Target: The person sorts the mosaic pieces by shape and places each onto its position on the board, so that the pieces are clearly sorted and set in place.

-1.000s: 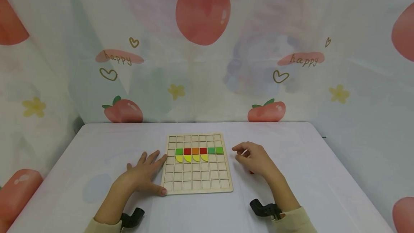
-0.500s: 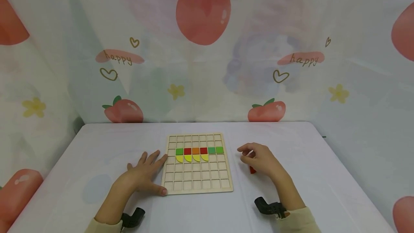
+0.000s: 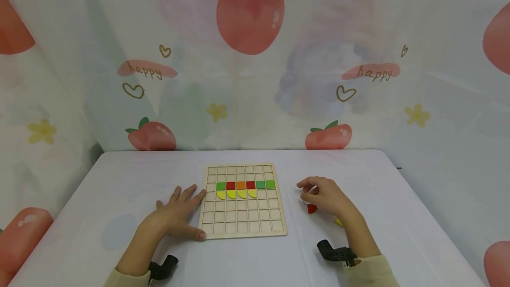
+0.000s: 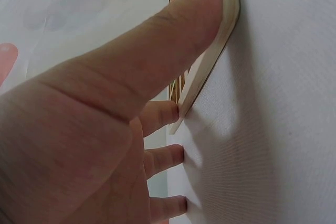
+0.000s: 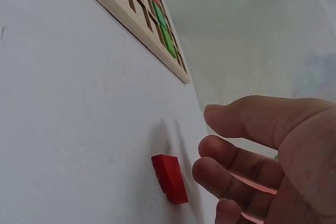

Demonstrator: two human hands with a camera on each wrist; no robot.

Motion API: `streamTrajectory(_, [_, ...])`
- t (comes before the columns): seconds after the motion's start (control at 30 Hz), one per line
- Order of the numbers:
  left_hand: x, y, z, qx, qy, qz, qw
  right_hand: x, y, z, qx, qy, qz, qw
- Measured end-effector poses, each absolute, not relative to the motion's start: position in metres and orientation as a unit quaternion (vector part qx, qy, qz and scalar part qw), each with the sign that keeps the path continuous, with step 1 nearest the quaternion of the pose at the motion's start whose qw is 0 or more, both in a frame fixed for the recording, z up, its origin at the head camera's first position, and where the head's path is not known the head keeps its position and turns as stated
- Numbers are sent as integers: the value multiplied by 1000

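A wooden grid board [image 3: 242,228] lies on the white table. My left hand [image 3: 175,218] is spread at its left side, thumb at the near corner and a fingertip on the left edge. A row of coloured square tiles [image 3: 241,185] crosses the board, with several yellow quarter-round pieces [image 3: 231,194] in the cells just below. Right of the board, my right hand [image 3: 324,195] hovers with loosely bent fingers and nothing between them. Beneath it a red block [image 5: 170,179] with a curved side lies on the table, apart from the fingertips in the right wrist view.
Part of a yellow piece [image 3: 338,222] shows beside the right wrist, the remainder hidden by the arm. Black camera mounts [image 3: 334,251] sit at both wrists. A fruit-printed curtain [image 3: 255,79] hangs behind the table's far edge.
My right hand has drifted right, away from the board, uncovering more of the red block and part of the yellow piece. The left hand and the board have stayed in place.
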State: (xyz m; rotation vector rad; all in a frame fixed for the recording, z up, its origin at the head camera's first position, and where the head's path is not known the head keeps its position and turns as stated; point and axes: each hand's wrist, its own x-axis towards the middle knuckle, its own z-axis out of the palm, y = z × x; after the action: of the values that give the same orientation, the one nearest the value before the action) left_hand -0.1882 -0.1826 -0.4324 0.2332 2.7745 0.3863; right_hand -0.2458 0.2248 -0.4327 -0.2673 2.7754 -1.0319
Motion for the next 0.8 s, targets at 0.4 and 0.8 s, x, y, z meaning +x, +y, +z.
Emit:
streamTrajectory(0.4, [-189,-183,-432,87,973,139,165,-246,233,-431,-92,935,-327,101])
streamTrajectory(0.8, [-188,-183,-431,89,973,141,162,-247,236,-433,-98,936,-324,99])
